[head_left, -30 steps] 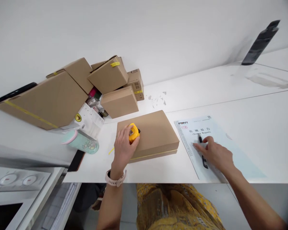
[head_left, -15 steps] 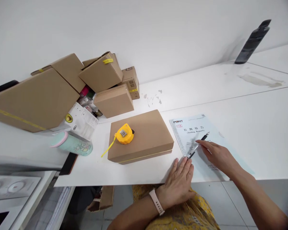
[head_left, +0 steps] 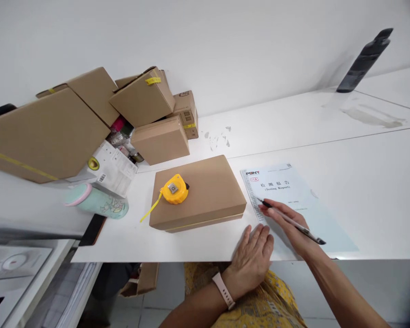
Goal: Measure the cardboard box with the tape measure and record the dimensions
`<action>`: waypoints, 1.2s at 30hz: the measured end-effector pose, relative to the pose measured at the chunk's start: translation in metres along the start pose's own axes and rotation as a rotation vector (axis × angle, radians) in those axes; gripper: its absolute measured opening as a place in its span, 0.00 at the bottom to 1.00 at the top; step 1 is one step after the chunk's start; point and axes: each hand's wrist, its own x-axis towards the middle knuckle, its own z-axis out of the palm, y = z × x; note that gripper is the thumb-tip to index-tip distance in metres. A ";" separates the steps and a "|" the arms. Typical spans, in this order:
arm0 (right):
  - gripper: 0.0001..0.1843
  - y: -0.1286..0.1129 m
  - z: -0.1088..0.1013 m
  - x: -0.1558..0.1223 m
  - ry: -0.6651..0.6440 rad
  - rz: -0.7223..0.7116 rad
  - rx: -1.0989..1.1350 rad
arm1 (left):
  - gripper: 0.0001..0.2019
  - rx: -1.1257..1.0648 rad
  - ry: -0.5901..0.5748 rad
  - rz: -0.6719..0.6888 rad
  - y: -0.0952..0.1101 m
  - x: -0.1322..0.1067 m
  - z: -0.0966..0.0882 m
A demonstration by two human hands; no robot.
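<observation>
My right hand (head_left: 292, 228) grips a pen (head_left: 294, 222) in a writing hold, its tip touching the left margin of a light blue printed sheet (head_left: 304, 200) on the white table (head_left: 362, 173). My left hand (head_left: 254, 257) lies flat with fingers spread on the table's front edge, just left of the sheet; a pale watch band wraps its wrist. A flat cardboard box (head_left: 205, 191) sits left of the sheet. On top of the box rests a yellow tape measure (head_left: 173, 189), its yellow strap hanging off the box's left side.
Several cardboard boxes (head_left: 89, 118) are piled at the back left against the wall. A mint bottle with a pink lid (head_left: 95, 200) lies on its side beside a white carton (head_left: 114, 171). A dark phone (head_left: 92, 230) lies at the table's edge. A black object (head_left: 364, 59) leans on the wall, far right.
My left hand let go of the tape measure, leaving it on the box, and came to rest flat by the sheet. My right hand picked up the pen and turned it to a writing grip.
</observation>
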 end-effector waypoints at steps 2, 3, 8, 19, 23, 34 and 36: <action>0.25 0.009 0.007 -0.002 0.000 0.016 -0.061 | 0.28 -0.001 -0.003 -0.009 0.000 0.000 0.000; 0.22 0.013 0.009 -0.003 0.027 -0.007 -0.116 | 0.28 0.000 -0.004 -0.010 0.001 -0.001 0.000; 0.20 0.022 0.006 -0.004 0.056 -0.161 -0.299 | 0.28 0.017 0.014 -0.033 0.002 0.000 -0.001; 0.20 0.023 0.004 -0.009 0.047 -0.250 -0.363 | 0.28 0.062 0.014 -0.032 0.003 0.000 -0.004; 0.18 0.019 0.006 -0.011 0.058 -0.295 -0.426 | 0.27 0.073 0.016 -0.024 0.003 0.000 -0.006; 0.21 0.021 0.005 -0.008 0.038 -0.307 -0.504 | 0.27 0.061 0.014 -0.028 0.003 -0.002 -0.003; 0.21 0.022 0.005 -0.008 0.041 -0.306 -0.518 | 0.27 0.061 0.008 -0.026 0.003 -0.002 -0.003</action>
